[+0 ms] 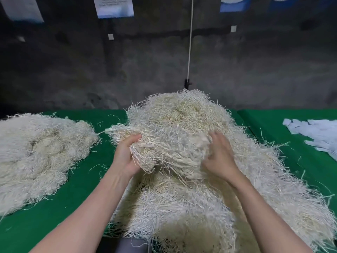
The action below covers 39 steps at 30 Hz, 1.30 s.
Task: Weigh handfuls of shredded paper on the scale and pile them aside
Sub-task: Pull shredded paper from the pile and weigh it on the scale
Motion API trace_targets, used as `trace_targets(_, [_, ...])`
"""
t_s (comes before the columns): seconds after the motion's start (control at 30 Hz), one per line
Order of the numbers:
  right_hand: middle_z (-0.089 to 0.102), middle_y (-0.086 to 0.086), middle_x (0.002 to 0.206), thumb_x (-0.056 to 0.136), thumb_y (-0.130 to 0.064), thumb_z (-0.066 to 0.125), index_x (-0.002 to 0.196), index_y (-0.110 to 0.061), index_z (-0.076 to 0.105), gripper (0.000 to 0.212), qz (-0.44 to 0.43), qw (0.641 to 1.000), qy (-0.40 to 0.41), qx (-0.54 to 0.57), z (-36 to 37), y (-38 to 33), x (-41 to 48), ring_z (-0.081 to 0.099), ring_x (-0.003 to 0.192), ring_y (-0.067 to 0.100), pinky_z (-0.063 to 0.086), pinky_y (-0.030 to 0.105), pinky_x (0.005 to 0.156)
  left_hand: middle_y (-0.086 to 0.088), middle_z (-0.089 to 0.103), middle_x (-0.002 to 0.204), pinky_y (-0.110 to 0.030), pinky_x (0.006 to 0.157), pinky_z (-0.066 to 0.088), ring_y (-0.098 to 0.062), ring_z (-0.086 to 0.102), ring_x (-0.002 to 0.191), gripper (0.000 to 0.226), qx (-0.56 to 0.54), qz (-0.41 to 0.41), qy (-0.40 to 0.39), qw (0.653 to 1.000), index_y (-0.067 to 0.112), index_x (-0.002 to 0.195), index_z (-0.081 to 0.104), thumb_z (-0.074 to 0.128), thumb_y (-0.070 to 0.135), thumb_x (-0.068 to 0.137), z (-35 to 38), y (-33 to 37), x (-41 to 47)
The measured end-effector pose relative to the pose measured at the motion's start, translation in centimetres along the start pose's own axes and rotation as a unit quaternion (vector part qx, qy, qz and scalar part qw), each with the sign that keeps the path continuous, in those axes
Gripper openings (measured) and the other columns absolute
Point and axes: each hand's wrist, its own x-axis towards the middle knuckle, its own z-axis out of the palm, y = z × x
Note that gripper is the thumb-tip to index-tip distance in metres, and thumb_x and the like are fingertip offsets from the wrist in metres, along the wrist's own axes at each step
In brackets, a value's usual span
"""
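— On the green table (87,207), dead centre, sits a big heap of shredded paper (182,114), and both hands are in it!
— Left hand (125,156) curls round a clump (169,152) from its left side, just above the heap.
— Right hand (220,157) claws into the other side, fingers bent and blurred.
— Second pile (36,152) lies off left, apart; white slips (317,132) far right.
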Motion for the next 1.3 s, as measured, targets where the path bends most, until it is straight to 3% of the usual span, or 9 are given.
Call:
trace_targets(0.07, [0.029, -0.019, 0.136, 0.072, -0.003, 0.061, 0.135, -0.034, 0.032, 0.076, -0.146, 0.988, -0.010, -0.040, -0.4, -3.1, 0.0, 0.028, 0.125, -0.006, 0.027, 0.023, 0.110, -0.017, 0.072, 0.090, -0.037, 0.058, 0.056, -0.028, 0.070, 0.070, 0.032, -0.022, -0.004, -0.022, 0.999, 0.014, 0.101, 0.053, 0.060, 0.006, 0.070, 0.2, 0.0, 0.0])
trace_targets(0.2, [0.051, -0.011, 0.083, 0.091, -0.011, 0.048, 0.088, -0.026, 0.046, 0.015, -0.129, 0.985, -0.108, -0.037, 3.0, -5.0, -0.3, 0.045, 0.065, -0.002, 0.040, 0.014, 0.055, -0.022, 0.071, 0.097, -0.045, 0.058, 0.056, -0.035, 0.070, 0.084, 0.036, -0.070, -0.010, -0.054, 0.996, 0.012, 0.109, 0.062, 0.063, 0.014, 0.073, 0.9, 0.5, -0.3])
trace_targets(0.37, [0.058, 0.012, 0.122, 0.094, -0.015, 0.045, 0.123, -0.011, 0.054, 0.031, 0.028, 0.973, -0.213, -0.080, 6.1, 0.9, -1.4, 0.056, 0.104, 0.022, 0.039, 0.025, 0.076, -0.011, 0.073, 0.070, -0.042, 0.052, 0.056, -0.028, 0.071, 0.066, 0.019, -0.022, 0.034, -0.036, 0.998, 0.018, 0.094, 0.062, 0.063, 0.020, 0.074, 1.0, 1.4, -0.9])
trace_targets(0.57, [0.057, 0.007, 0.112, 0.084, -0.004, 0.056, 0.098, -0.022, 0.057, 0.023, 0.127, 0.980, -0.139, 0.067, 4.5, 3.1, -0.9, 0.056, 0.070, 0.011, 0.049, 0.019, 0.053, -0.011, 0.070, 0.075, -0.044, 0.060, 0.057, -0.027, 0.069, 0.064, 0.013, -0.043, 0.044, -0.015, 0.998, 0.009, 0.079, 0.069, 0.065, 0.019, 0.072, -1.6, 2.5, -0.6])
trace_targets(0.7, [0.055, -0.004, 0.116, 0.080, 0.005, 0.054, 0.117, -0.018, 0.057, 0.044, 0.154, 0.966, -0.155, 0.142, 2.6, 2.6, -1.2, 0.054, 0.063, 0.007, 0.041, 0.016, 0.047, -0.011, 0.071, 0.075, -0.044, 0.061, 0.056, -0.028, 0.070, 0.066, 0.018, -0.039, 0.070, -0.015, 0.997, 0.010, 0.081, 0.069, 0.069, 0.022, 0.068, -3.2, 3.9, -0.3])
trace_targets(0.93, [0.062, -0.013, 0.099, 0.085, -0.012, 0.062, 0.099, -0.029, 0.059, 0.022, -0.147, 0.988, 0.003, -0.056, 0.0, -5.7, -0.9, 0.056, 0.072, -0.004, 0.050, 0.016, 0.070, -0.014, 0.073, 0.088, -0.047, 0.078, 0.054, -0.028, 0.071, 0.082, 0.026, -0.031, 0.053, -0.027, 0.998, 0.010, 0.099, 0.061, 0.066, 0.016, 0.074, -3.0, 4.4, -0.6])
trace_targets(1.07, [0.042, 0.006, 0.137, 0.082, -0.011, 0.065, 0.147, -0.035, 0.019, 0.083, -0.066, 0.947, -0.313, 0.002, 2.6, -7.6, -0.4, 0.062, 0.074, 0.009, 0.053, 0.018, 0.059, -0.016, 0.072, 0.095, -0.056, 0.084, 0.049, -0.030, 0.070, 0.087, 0.016, -0.057, 0.032, -0.051, 0.997, 0.015, 0.087, 0.069, 0.063, 0.013, 0.073, -2.4, 4.2, -1.2])
trace_targets(1.2, [0.056, -0.004, 0.088, 0.090, -0.026, 0.060, 0.116, -0.010, 0.055, 0.031, -0.023, 0.934, -0.288, -0.211, 4.6, -4.2, -0.1, 0.049, 0.063, 0.005, 0.049, 0.018, 0.055, -0.025, 0.066, 0.111, -0.058, 0.077, 0.051, -0.041, 0.065, 0.101, 0.049, -0.077, 0.060, -0.036, 0.995, 0.012, 0.116, 0.058, 0.071, 0.030, 0.072, -3.3, 5.9, -1.6])
trace_targets(1.3, [0.059, -0.003, 0.083, 0.089, -0.015, 0.060, 0.097, -0.016, 0.057, 0.009, 0.056, 0.984, -0.169, -0.020, 4.3, -3.4, 0.4, 0.054, 0.054, 0.004, 0.044, 0.016, 0.043, -0.022, 0.064, 0.115, -0.058, 0.076, 0.052, -0.039, 0.057, 0.114, 0.044, 0.002, 0.070, -0.024, 0.997, 0.018, 0.103, 0.068, 0.074, 0.042, 0.067, -4.1, 5.9, -2.0])
